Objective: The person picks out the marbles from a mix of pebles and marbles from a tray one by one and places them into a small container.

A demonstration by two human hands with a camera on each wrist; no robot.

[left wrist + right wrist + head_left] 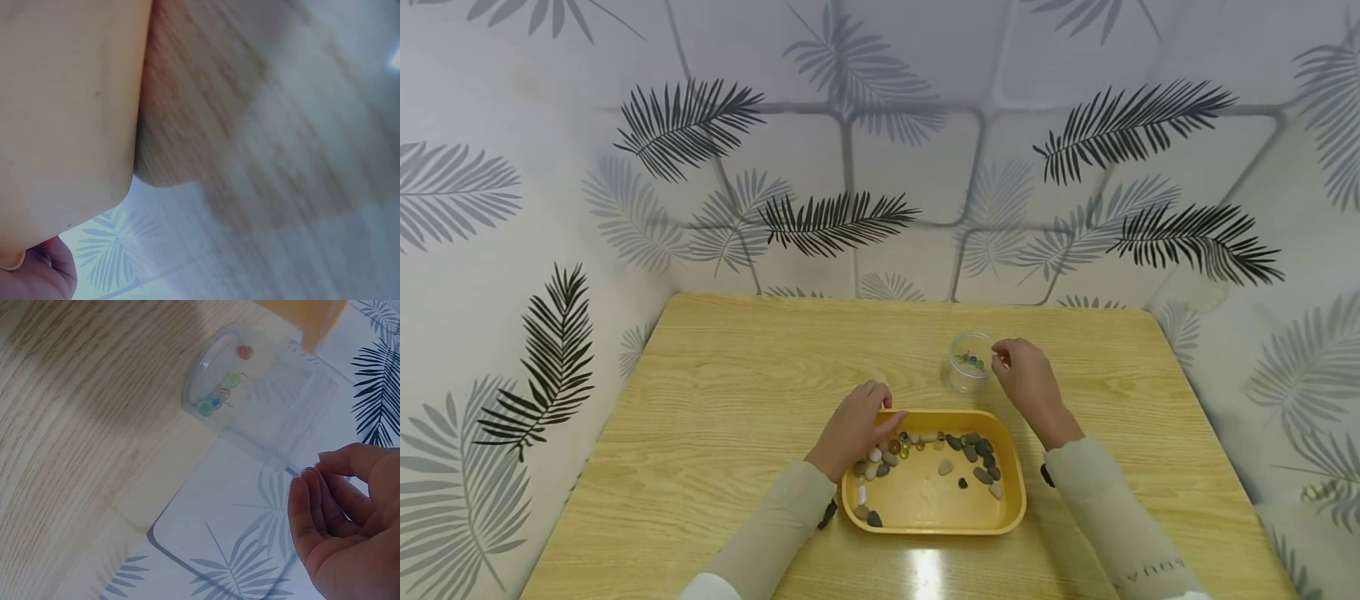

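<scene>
At the tray's far left corner my left hand (855, 429) grips the rim of a yellow tray (936, 529), thumb on the inner side. In the left wrist view the tray's outer wall (62, 112) fills the left, with fingers (47, 269) at its lower edge. A clear plastic jar (961, 380) stands behind the tray, several glass marbles (215, 400) inside. Beside its mouth is my right hand (1028, 379), fingers (299, 500) curled and fingertips close to the thumb; nothing is plainly visible between them. One reddish marble (244, 352) lies apart from the others in the jar.
Grey and pale pebbles (983, 476) lie in the tray's right side, others (871, 471) at its left, with a few marbles (904, 454) among them. The wooden table (737, 367) meets a leaf-patterned wall (910, 258) at its far edge.
</scene>
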